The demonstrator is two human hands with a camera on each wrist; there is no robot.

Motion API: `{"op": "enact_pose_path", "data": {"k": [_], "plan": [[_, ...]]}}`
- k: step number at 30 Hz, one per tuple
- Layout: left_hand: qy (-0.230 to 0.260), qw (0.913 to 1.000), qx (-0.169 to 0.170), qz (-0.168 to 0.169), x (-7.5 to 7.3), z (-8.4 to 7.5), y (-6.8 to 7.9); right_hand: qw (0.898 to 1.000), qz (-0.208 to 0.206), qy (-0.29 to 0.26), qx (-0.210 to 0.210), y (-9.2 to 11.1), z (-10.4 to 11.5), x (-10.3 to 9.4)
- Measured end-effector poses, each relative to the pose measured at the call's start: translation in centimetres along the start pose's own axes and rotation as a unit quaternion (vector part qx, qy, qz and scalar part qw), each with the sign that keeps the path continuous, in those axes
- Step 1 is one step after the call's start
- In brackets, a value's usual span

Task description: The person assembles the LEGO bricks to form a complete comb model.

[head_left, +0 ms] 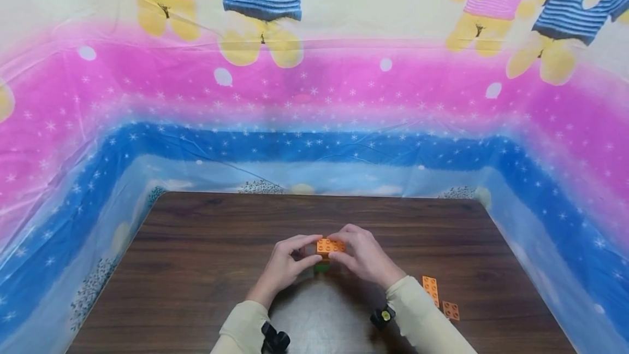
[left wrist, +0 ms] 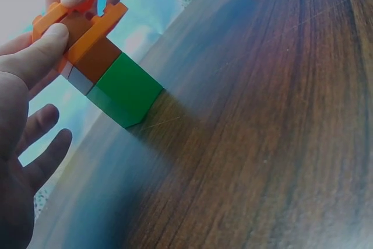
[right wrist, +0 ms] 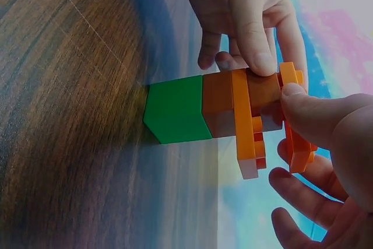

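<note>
A small brick tower stands on the table in front of me. A green block (right wrist: 178,109) forms its base, with a brown block (right wrist: 218,106) above that. Higher up come a sideways-jutting orange plate (right wrist: 242,118), another brown brick (right wrist: 263,90) and a top orange plate (head_left: 330,246). My left hand (head_left: 287,262) holds the upper part of the tower between thumb and fingers, its thumb against the upper brown brick. From the other side, my right hand (head_left: 365,254) pinches the top orange plate. Whether that plate is fully seated cannot be told.
Two loose orange pieces lie right of the tower by my right forearm: a longer plate (head_left: 429,289) and a smaller square one (head_left: 450,310). The brown wooden table (head_left: 196,266) is enclosed at the back and sides by a patterned cloth (head_left: 344,146).
</note>
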State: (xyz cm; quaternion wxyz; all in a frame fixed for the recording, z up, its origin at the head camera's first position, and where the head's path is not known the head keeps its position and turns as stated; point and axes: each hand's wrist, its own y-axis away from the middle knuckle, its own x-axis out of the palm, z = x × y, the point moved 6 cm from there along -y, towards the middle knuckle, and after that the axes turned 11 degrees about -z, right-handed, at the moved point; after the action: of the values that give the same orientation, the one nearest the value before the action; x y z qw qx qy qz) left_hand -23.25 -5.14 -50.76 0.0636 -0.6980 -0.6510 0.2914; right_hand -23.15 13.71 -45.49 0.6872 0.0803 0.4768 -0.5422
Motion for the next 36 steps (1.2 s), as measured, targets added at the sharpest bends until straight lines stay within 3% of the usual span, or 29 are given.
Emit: {"op": "enact_pose_path", "data": {"k": [8, 17, 29, 36], "plan": [[0.004, 1.0000, -0.002, -0.001, 0.06, 0.14, 0.02, 1.000, 0.006, 0.003, 0.007, -0.05, 0.03, 0.03], [0.016, 0.9995, -0.028, -0.005, 0.13, 0.43, 0.05, 1.000, 0.006, 0.008, -0.001, 0.04, 0.23, 0.02], [0.027, 0.9991, -0.006, -0.033, 0.03, 0.09, 0.32, 1.000, -0.001, -0.006, 0.006, 0.04, -0.03, 0.38], [0.027, 0.9989, -0.013, -0.036, 0.29, 0.21, 0.29, 1.000, 0.001, -0.018, 0.018, 0.05, -0.38, 0.20]]}}
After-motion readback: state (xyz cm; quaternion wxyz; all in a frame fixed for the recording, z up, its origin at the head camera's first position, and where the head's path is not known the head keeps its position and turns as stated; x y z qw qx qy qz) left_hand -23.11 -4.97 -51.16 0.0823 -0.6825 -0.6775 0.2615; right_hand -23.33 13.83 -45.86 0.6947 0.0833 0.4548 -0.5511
